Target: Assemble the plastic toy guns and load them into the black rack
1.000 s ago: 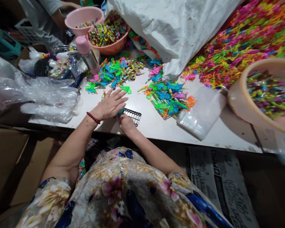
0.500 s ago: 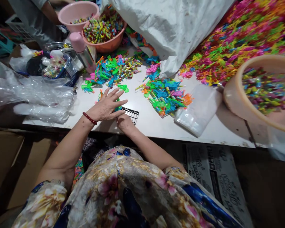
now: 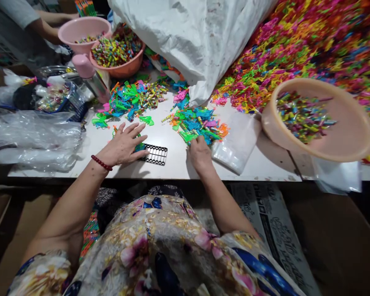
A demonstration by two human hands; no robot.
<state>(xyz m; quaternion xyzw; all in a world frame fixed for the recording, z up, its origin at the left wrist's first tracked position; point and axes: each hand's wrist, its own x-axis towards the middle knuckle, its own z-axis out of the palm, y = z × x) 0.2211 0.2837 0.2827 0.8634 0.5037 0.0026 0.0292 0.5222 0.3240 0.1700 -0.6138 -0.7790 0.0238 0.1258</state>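
A big white sack [image 3: 200,37] lies on the white surface [image 3: 175,164] by a huge heap of bright plastic bits [image 3: 302,45]. There are three bowls: a big tan bowl [image 3: 351,135] with small wrapped pieces, an orange bowl [image 3: 123,70] full of them, and a pink bowl [image 3: 80,28] with a few. Two small piles of toy bits [image 3: 197,123] sit near the middle. One black tray [image 3: 156,154] lies flat. The left hand [image 3: 121,144] is spread wide, fingers resting on the tray's end. The right hand [image 3: 199,150] touches the nearer pile; I cannot tell how far open it is.

left hand [image 3: 123,144] hides black tray [image 3: 156,154] end | right hand [image 3: 199,151] fingertips buried in toy pile [image 3: 197,123]
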